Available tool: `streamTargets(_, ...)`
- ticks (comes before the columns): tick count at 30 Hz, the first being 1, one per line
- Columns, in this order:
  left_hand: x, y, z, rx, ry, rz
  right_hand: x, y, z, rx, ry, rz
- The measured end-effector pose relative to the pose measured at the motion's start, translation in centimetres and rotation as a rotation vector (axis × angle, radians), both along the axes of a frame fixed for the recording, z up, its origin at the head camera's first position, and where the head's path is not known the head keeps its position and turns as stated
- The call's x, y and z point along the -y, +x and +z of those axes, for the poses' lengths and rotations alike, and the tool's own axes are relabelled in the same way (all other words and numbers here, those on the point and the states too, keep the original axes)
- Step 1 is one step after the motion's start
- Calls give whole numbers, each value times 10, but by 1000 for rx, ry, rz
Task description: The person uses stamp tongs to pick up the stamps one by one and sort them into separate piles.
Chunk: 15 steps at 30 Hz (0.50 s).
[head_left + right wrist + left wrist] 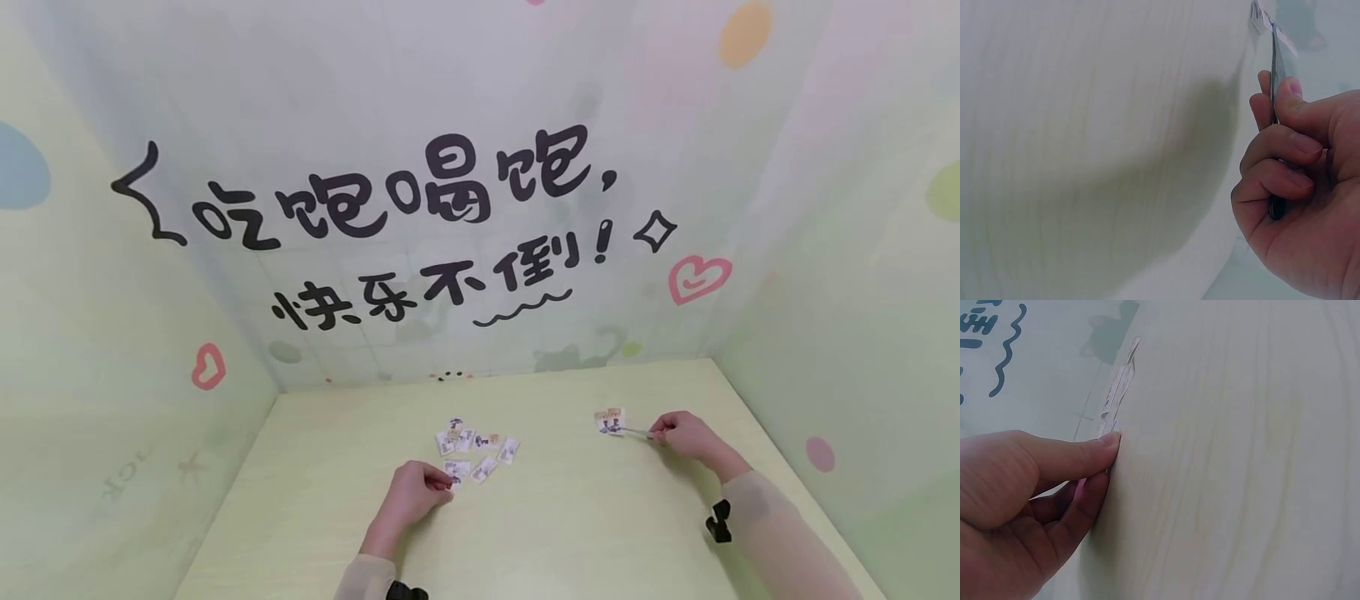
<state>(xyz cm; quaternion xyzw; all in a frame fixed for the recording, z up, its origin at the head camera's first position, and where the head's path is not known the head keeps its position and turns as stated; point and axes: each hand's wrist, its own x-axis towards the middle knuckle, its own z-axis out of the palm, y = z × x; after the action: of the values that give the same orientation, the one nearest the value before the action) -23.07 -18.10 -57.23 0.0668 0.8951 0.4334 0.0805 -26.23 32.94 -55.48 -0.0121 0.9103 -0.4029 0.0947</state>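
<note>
In the head view my left hand (417, 492) is at the front of a loose cluster of small printed paper pieces (485, 469). Thumb and forefinger pinch the edge of the nearest paper piece (457, 469); the left wrist view shows the thumb (1100, 453) on thin white paper (1119, 390), low over the table. My right hand (1307, 169) grips slim metal tweezers (1279, 65), their dark end inside the curled fingers. The tweezers' tip meets small printed paper pieces (609, 419), brown and purple on white, at the table's back right.
The pale wood-grain table (555, 533) is enclosed by walls at the back, left and right. The back wall (450, 83) carries large black lettering and pink hearts. A small black device (718, 522) is on the right wrist.
</note>
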Motion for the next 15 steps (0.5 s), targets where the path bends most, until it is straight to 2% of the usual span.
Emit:
streamTargets(7,3,2,1,-7,4,-2,5,-1,0,15,14,-1)
streamTargets(15,3,-1,-2,1,20,-8,6,0,5,23,48,-28)
